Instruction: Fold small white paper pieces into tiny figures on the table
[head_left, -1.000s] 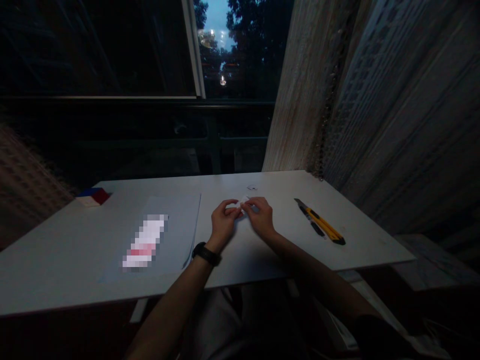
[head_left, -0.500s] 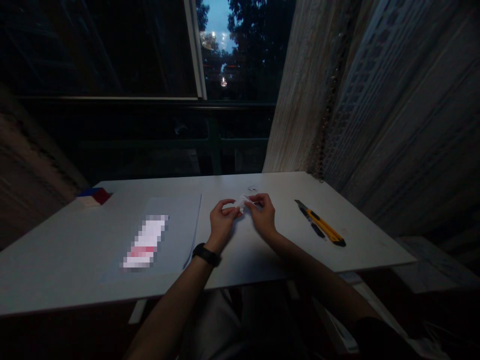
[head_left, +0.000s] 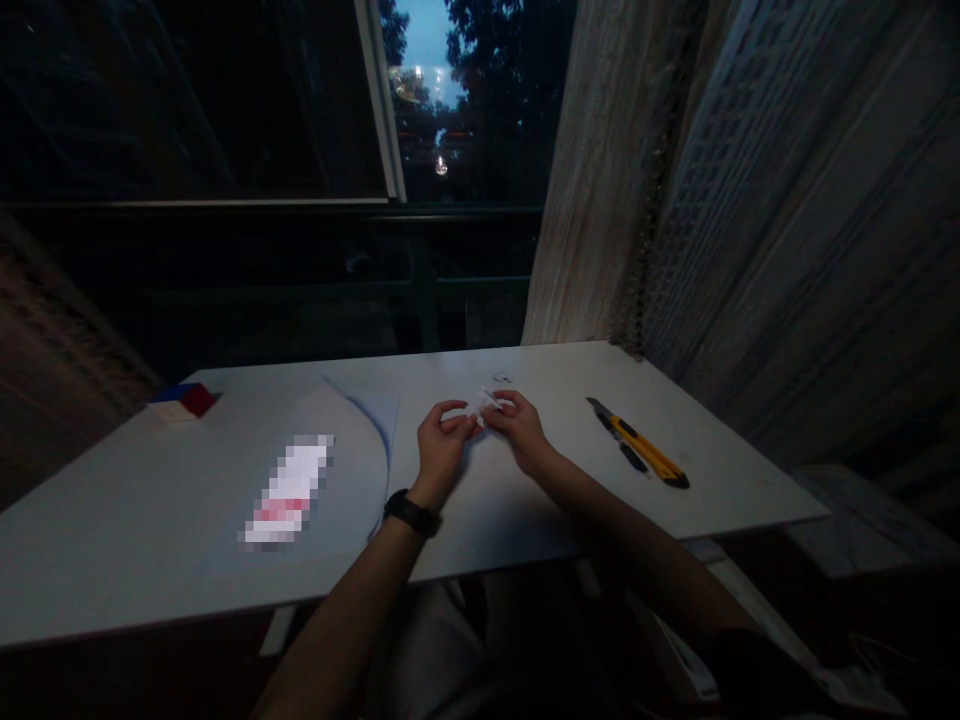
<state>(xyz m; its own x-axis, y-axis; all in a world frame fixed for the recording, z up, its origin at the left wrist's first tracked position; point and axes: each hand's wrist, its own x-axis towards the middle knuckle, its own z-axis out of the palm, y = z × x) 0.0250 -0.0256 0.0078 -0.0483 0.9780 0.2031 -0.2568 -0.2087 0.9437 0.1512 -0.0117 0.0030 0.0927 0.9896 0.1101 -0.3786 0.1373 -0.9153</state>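
Observation:
Both my hands meet over the middle of the white table [head_left: 525,500] and pinch a small white piece of paper [head_left: 481,404] between them. My left hand [head_left: 441,448], with a black watch on its wrist, grips the paper's left side with curled fingers. My right hand [head_left: 519,432] grips its right side. The paper is tiny and dim, so its shape is unclear.
A yellow and black utility knife [head_left: 639,457] lies to the right of my hands. White sheets of paper [head_left: 330,480] lie to the left, the top one curled up at its far corner. A red and blue block [head_left: 182,400] sits at the far left. Curtains hang on the right.
The top sheet on the left has lifted and curled at its far corner. My hands stay together on the small paper, shifting only slightly.

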